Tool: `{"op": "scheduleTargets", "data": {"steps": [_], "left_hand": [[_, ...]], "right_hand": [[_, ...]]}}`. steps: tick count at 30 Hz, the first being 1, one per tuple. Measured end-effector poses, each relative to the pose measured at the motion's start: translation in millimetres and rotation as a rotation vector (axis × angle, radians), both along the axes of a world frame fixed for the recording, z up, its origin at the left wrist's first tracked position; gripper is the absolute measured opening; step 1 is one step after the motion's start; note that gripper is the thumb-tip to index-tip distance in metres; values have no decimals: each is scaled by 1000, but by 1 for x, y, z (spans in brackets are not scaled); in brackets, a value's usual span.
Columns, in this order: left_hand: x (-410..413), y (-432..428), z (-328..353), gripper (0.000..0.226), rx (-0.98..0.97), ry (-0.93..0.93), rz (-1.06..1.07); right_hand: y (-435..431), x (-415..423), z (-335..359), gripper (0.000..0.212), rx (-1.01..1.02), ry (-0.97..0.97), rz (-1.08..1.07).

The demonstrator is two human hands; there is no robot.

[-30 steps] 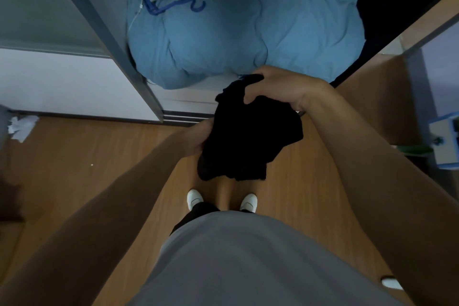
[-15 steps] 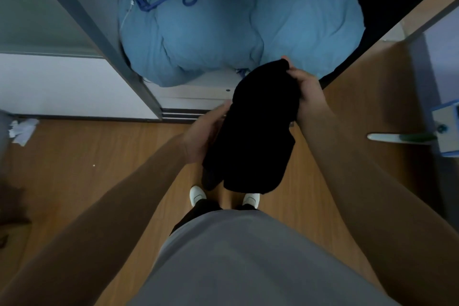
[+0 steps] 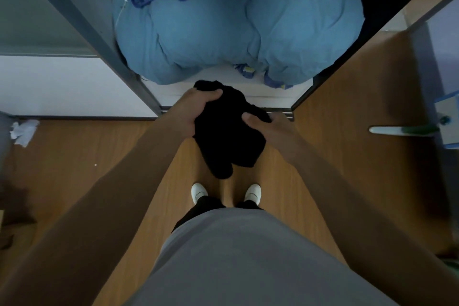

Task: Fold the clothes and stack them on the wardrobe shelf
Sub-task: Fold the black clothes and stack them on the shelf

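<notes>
The left hand (image 3: 196, 110) has risen to clutch the black garment (image 3: 227, 139) at its top; the right hand (image 3: 272, 128) now grips its side. It hangs bunched between them, just before the wardrobe shelf (image 3: 270, 94) edge.

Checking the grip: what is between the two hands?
In the head view, the bunched black garment hangs between the left hand and right hand, both gripping it.

No txt, brand, nos. or signs I can read anywhere. Black garment (image 3: 223, 136) I'm holding shows no legible tag. Blue-yellow print on the patterned cloth (image 3: 248, 71) under the blue quilt (image 3: 223, 32) is too small & blurred to make out.
</notes>
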State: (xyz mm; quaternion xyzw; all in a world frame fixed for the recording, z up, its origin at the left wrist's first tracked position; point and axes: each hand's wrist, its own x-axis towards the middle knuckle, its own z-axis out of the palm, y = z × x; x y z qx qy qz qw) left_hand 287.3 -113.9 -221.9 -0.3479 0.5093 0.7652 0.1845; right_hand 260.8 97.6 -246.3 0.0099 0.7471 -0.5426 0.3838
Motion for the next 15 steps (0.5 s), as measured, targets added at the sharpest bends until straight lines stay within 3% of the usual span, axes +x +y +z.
{"op": "scheduleTargets", "data": {"steps": [2,5,7,9,11,13,15], "left_hand": [[-1,-10,5,20,-14,-57,-29],[2,-24,9,22,-11,-129,-76],[2,-23,11,18,4,-156,-113],[0,-20,13,21,37,-143,-126],[-3,-19,16,28,60,-104,-111],[-5,-22,18,27,103,-75,-100],[-5,-27,20,26,113,-63,-95]], "right_hand": [[0,-3,9,28,15,178,-80],[4,-18,17,28,-14,211,-205],[3,-29,22,23,-58,155,-281],[-1,-35,26,31,-321,-16,-399],[-2,-31,23,44,-498,-106,-310],[-9,-17,19,53,-317,-13,-41],[-20,-8,16,57,-157,78,14]]}}
